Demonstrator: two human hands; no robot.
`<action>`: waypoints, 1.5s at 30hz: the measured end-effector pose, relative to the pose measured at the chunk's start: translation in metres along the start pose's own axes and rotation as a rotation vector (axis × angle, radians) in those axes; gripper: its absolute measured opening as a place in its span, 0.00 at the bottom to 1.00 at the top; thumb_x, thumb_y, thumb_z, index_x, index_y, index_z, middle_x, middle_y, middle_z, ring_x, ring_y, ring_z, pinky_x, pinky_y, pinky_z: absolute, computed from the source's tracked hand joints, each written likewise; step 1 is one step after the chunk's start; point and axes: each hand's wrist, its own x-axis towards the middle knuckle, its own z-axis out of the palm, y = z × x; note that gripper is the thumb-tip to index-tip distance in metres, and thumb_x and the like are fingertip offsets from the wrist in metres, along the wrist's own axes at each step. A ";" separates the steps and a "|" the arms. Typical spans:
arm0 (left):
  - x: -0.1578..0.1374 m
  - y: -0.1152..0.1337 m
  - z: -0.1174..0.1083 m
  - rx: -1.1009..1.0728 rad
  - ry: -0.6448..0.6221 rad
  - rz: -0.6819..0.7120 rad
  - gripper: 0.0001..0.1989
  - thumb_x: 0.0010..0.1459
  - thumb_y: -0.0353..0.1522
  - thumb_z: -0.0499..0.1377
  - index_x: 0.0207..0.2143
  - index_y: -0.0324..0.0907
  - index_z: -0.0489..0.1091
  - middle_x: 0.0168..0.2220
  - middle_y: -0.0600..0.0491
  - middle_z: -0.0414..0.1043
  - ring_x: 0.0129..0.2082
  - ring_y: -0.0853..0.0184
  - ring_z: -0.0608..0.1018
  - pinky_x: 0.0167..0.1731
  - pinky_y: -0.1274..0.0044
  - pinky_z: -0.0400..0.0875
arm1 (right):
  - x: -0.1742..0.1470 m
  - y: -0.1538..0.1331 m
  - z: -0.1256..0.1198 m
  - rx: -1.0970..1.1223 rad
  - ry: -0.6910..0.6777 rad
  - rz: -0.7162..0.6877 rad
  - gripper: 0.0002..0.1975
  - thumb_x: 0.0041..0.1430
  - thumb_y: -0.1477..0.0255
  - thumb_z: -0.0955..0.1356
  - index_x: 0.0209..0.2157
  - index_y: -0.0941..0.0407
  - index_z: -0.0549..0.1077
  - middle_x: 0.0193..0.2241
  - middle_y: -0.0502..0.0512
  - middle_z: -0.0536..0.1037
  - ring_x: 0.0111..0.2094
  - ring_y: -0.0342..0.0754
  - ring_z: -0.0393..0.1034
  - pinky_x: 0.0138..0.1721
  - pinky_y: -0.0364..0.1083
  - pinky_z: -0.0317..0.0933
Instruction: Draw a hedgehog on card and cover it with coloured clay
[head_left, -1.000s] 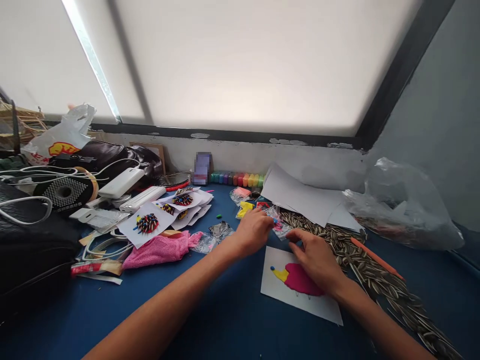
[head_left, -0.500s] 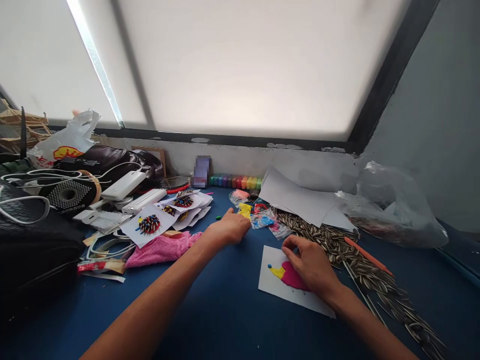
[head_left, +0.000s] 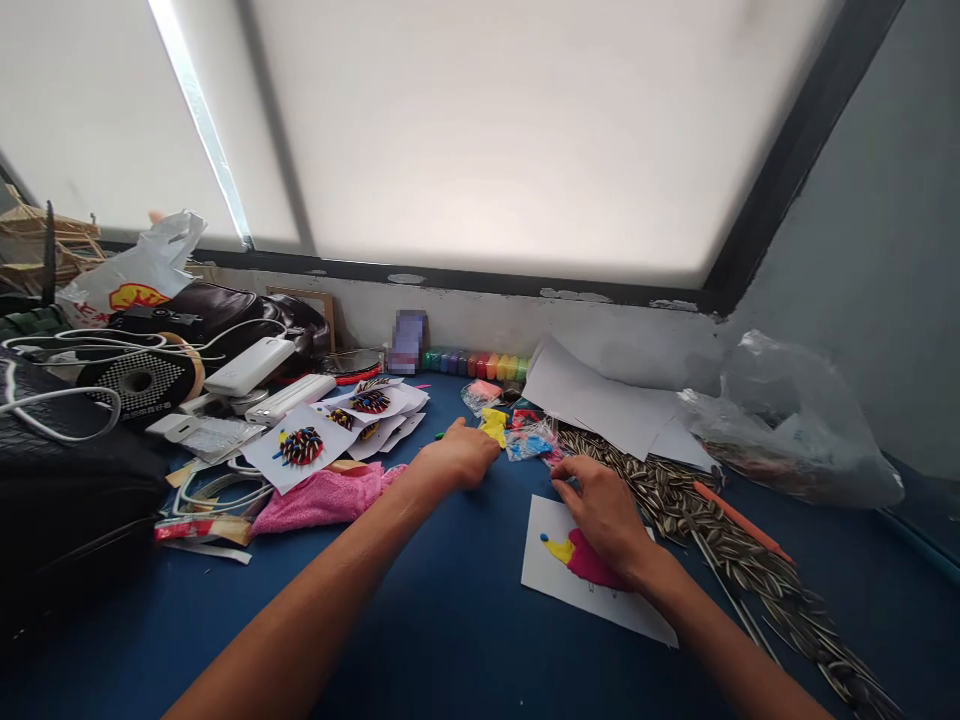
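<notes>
My left hand (head_left: 459, 457) reaches over the blue table beside a lump of yellow clay (head_left: 493, 426). Its fingers are curled together and their tips are hidden. My right hand (head_left: 604, 512) is above a white paper card (head_left: 544, 570), thumb and forefinger pinched; anything between them is too small to make out. On the card is a magenta clay shape (head_left: 589, 562) with a yellow clay snout (head_left: 557, 548) and a blue dot at its tip. Part of the shape lies under my right hand. Small bags of coloured clay (head_left: 529, 442) lie between my hands.
Sunflower seeds (head_left: 675, 495) spread to the right, with an orange stick (head_left: 742, 522) on them. White sheets (head_left: 600, 400) and a plastic bag (head_left: 795, 430) are behind. Leftward lie finished-looking seed cards (head_left: 296, 448), a pink cloth (head_left: 322, 505), white power banks (head_left: 289, 400) and a black bag (head_left: 75, 490).
My right hand has shifted slightly left and away from me, towards the clay bags, with its fingertips now beyond the card's far edge. My left hand stays near the yellow clay.
</notes>
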 end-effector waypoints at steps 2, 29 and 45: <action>-0.001 0.000 -0.002 -0.033 0.013 0.019 0.11 0.43 0.17 0.56 0.26 0.39 0.71 0.33 0.46 0.77 0.40 0.58 0.78 0.52 0.64 0.62 | -0.001 0.001 -0.001 -0.001 0.014 -0.007 0.16 0.65 0.65 0.66 0.52 0.54 0.70 0.52 0.58 0.73 0.47 0.50 0.72 0.46 0.54 0.68; 0.030 -0.001 0.013 -1.103 0.298 0.104 0.13 0.50 0.27 0.53 0.36 0.36 0.75 0.30 0.54 0.71 0.26 0.74 0.68 0.23 0.83 0.60 | 0.018 -0.009 0.001 0.183 -0.008 0.026 0.16 0.65 0.65 0.67 0.53 0.55 0.70 0.52 0.58 0.73 0.47 0.50 0.72 0.46 0.54 0.69; 0.035 0.037 0.015 -1.108 0.498 0.006 0.20 0.54 0.19 0.47 0.43 0.35 0.73 0.39 0.49 0.74 0.36 0.70 0.74 0.34 0.81 0.67 | -0.009 -0.013 -0.021 0.567 -0.080 0.070 0.18 0.65 0.59 0.63 0.35 0.57 0.77 0.32 0.55 0.80 0.25 0.44 0.71 0.27 0.44 0.65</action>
